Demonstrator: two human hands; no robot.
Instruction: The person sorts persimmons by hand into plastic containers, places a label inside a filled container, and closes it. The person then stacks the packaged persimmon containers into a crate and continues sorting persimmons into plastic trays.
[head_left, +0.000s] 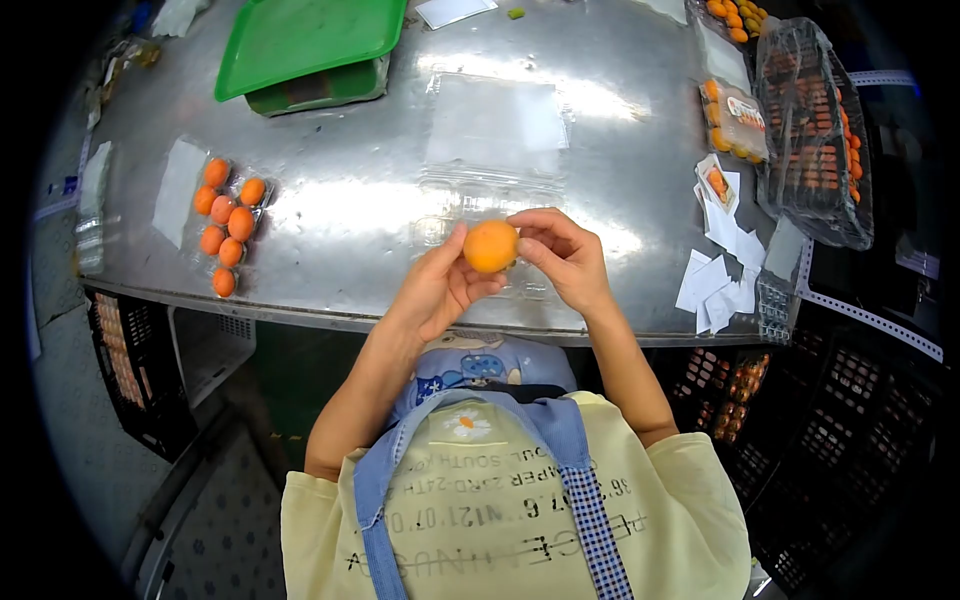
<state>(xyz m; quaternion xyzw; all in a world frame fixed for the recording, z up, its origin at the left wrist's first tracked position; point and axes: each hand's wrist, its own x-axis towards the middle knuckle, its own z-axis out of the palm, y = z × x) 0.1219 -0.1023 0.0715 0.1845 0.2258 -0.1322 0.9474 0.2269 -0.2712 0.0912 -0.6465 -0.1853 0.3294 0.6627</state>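
My left hand [440, 285] holds a round orange fruit [491, 246], apricot-like, with the thumb at its left side and the fingers curled beneath. My right hand [566, 258] touches the right side of the same fruit, thumb and fingertips pinched at its edge; whether they grip anything small there is hidden. Under and behind the hands lies an open clear plastic box [435, 205], its lid [495, 120] spread flat toward the far side of the metal table [340, 215].
At left, several orange fruits [222, 209] sit in a clear tray beside a white sheet [181, 190]. A green tray [310, 45] stands at the back. On the right are a packed fruit box [736, 120], loose paper cards [715, 290] and a plastic-lined black crate [810, 130].
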